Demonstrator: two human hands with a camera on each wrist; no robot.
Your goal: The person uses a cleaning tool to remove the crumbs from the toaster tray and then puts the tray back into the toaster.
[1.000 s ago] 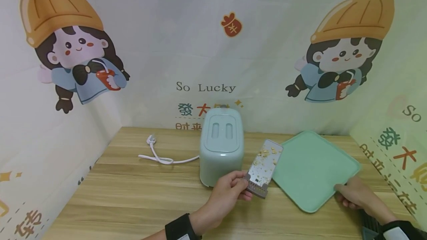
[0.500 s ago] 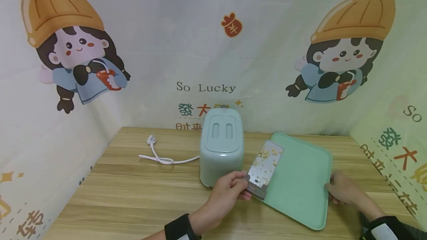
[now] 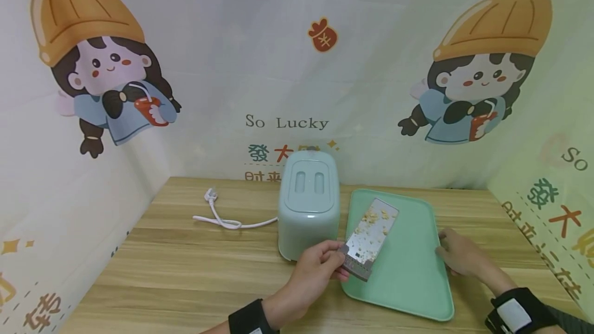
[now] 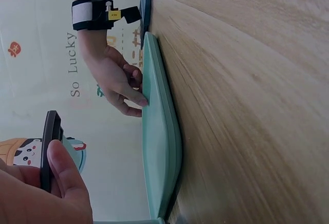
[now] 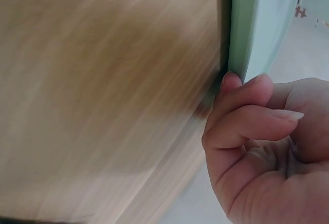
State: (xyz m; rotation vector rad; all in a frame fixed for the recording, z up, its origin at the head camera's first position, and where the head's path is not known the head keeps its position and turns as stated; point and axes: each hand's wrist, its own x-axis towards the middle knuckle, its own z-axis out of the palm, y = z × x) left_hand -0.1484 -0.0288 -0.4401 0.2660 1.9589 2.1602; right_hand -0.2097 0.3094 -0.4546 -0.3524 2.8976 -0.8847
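Observation:
My left hand (image 3: 312,273) pinches the dark end of a toaster crumb tray (image 3: 371,233), its light metal face dotted with yellowish crumbs. The tray slants up to the right and overlaps the left part of a green serving tray (image 3: 410,272) in the head view. Seen from the left wrist, the crumb tray (image 4: 50,147) appears edge-on, above the green tray (image 4: 158,147). At the green tray's right edge, my right hand (image 3: 466,256) grips the rim, thumb over it and other fingers curled by its side. The right wrist view shows fingertips (image 5: 231,81) at that rim.
A pale green toaster (image 3: 308,210) with a lid on top stands left of the trays, close to the left hand. Its white cord and plug (image 3: 211,196) lie on the wooden table (image 3: 185,272) farther left. A printed cloth (image 3: 371,92) hangs behind.
My right hand has slid the green tray left and turned it, so its left part now lies under the crumb tray. The left hand has stayed nearly still with the crumb tray.

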